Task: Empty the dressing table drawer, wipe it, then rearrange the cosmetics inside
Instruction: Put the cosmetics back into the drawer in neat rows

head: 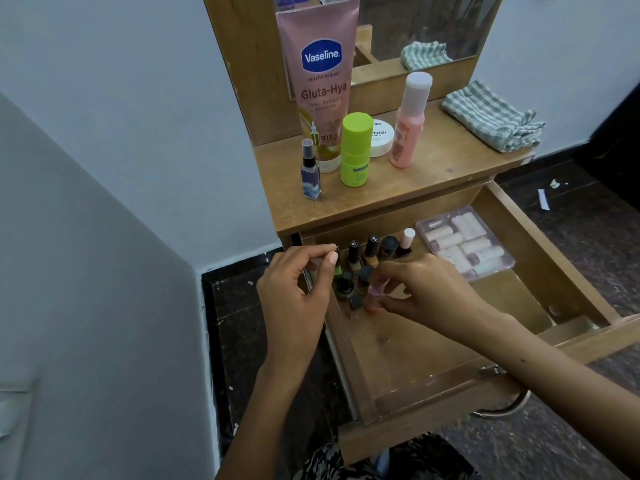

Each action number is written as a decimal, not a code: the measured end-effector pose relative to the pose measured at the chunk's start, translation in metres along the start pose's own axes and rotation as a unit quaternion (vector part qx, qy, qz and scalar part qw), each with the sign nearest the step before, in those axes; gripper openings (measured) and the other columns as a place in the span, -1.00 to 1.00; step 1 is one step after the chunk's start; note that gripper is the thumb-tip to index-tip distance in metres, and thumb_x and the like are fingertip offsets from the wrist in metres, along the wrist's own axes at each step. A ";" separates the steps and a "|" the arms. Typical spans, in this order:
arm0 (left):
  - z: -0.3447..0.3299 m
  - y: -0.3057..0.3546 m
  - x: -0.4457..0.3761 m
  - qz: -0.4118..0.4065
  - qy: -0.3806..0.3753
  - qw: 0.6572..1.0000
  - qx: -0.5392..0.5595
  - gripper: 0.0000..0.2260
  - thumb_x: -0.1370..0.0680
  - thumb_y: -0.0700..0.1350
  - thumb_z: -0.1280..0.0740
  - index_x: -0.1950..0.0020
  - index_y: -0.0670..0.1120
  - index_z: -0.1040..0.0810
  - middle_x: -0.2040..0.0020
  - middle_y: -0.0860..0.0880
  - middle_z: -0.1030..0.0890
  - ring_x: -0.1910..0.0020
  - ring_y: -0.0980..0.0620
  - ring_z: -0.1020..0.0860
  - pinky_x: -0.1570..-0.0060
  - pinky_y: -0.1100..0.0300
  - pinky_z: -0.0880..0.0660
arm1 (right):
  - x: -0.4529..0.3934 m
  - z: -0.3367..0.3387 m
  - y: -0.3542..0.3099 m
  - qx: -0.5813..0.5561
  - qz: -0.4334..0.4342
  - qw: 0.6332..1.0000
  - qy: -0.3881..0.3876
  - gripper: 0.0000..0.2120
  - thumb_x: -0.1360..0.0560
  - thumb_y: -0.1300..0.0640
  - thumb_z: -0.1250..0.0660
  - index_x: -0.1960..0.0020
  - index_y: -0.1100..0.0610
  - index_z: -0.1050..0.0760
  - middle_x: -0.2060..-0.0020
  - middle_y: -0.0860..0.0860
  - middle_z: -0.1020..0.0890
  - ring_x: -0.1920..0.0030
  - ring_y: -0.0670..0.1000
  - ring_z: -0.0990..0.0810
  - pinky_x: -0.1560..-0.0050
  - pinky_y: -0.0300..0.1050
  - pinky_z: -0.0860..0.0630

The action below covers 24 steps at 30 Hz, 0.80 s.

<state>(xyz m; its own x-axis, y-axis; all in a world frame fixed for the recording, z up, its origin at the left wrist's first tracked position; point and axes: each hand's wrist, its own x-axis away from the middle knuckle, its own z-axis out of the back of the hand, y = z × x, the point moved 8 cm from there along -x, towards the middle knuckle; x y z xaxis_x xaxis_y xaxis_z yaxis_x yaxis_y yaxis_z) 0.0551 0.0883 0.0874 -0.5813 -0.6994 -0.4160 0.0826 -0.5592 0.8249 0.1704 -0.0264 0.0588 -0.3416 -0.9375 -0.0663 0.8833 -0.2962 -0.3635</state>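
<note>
Drawer [540, 237] stands pulled out under the bench [450, 157], already taking cosmetics back: nail polishes [372, 249] stand grouped in its back left corner and a clear case [465, 242] lies at the back right, so emptying and wiping look done, with the cloth [491, 116] set aside on the bench. Left hand [298, 285] pinches a small dark-capped bottle by the drawer's left wall, right hand [422, 289] curls round a pink bottle [374, 299] among the polishes. Tube [320, 81], green bottle [354, 150], spray [310, 171], jar [381, 136] and pink spray bottle [410, 123] on the bench are left to stow.

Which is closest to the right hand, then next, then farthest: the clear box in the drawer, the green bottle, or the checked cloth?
From the right hand:
1. Clear box, in the drawer's back right.
2. Green bottle, on the tabletop.
3. Checked cloth, tabletop's far right.
</note>
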 end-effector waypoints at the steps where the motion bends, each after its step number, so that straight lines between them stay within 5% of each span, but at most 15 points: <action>1: 0.000 0.000 0.000 -0.001 0.001 1.000 0.000 -0.89 -0.50 -0.11 -0.38 -0.01 0.03 -0.62 0.12 0.16 -0.63 0.08 0.20 -0.58 0.08 0.21 -0.55 | 0.000 0.001 -0.001 0.002 -0.001 1.000 0.002 -0.80 -0.46 0.01 -0.39 -0.08 -0.01 -0.54 0.07 -0.11 -0.67 0.05 -0.11 -0.64 0.13 -0.11 -0.57; 9: 0.004 0.003 -0.006 -0.011 0.019 1.000 -0.014 -0.90 -0.50 -0.07 -0.38 0.01 0.06 -0.61 0.15 0.24 -0.59 0.11 0.22 -0.56 0.12 0.13 -0.55 | 0.005 0.019 0.000 -0.005 -0.019 1.000 0.021 -0.76 -0.39 0.01 -0.46 -0.04 0.02 -0.59 0.12 -0.11 -0.68 0.11 -0.12 -0.64 0.22 -0.14 -0.57; 11: 0.007 0.003 -0.010 -0.012 0.033 0.999 -0.028 -0.90 -0.49 -0.05 -0.39 0.02 0.02 -0.63 0.14 0.20 -0.60 0.09 0.21 -0.54 0.12 0.19 -0.53 | 0.006 0.029 0.003 -0.007 -0.024 0.999 0.044 -0.77 -0.37 -0.02 -0.47 0.01 0.02 -0.61 0.18 -0.11 -0.68 0.16 -0.13 -0.64 0.27 -0.22 -0.52; 15: 0.015 0.008 -0.028 -0.024 0.094 0.990 -0.100 -0.75 -0.49 0.04 -0.40 -0.07 -0.06 -0.61 0.01 0.08 -0.61 0.04 0.13 -0.47 0.12 0.46 -0.35 | 0.004 0.052 0.011 -0.054 -0.039 0.992 0.112 -0.86 -0.41 0.02 -0.44 0.08 0.05 -0.63 0.24 -0.13 -0.68 0.22 -0.16 -0.63 0.22 -0.06 -0.59; 21: -0.002 -0.002 -0.075 0.039 0.065 0.987 -0.143 -0.50 -0.39 0.14 -0.47 -0.23 -0.07 -0.53 -0.11 0.00 -0.58 -0.05 -0.01 -0.48 0.03 -0.02 -0.51 | -0.004 0.059 0.012 -0.102 -0.045 0.979 0.173 -0.90 -0.46 0.03 -0.42 0.11 0.06 -0.64 0.29 -0.13 -0.67 0.25 -0.18 -0.63 0.25 -0.03 -0.60; 24: -0.006 -0.003 -0.087 0.035 0.065 0.985 -0.154 -0.57 -0.39 0.11 -0.48 -0.17 -0.06 -0.59 -0.01 0.00 -0.63 0.06 -0.03 -0.52 0.07 -0.08 -0.51 | -0.006 0.060 0.012 -0.116 -0.045 0.973 0.194 -0.93 -0.46 0.06 -0.43 0.11 0.04 -0.65 0.31 -0.13 -0.68 0.25 -0.19 -0.63 0.26 -0.02 -0.60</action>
<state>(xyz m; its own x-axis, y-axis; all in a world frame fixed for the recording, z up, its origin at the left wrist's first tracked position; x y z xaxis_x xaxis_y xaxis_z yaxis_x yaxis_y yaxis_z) 0.1102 0.1482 0.1188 -0.4588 -0.7811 -0.4235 0.3722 -0.6018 0.7066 0.2026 -0.0355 0.1108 -0.5494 -0.7571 -0.3535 0.7633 -0.2827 -0.5810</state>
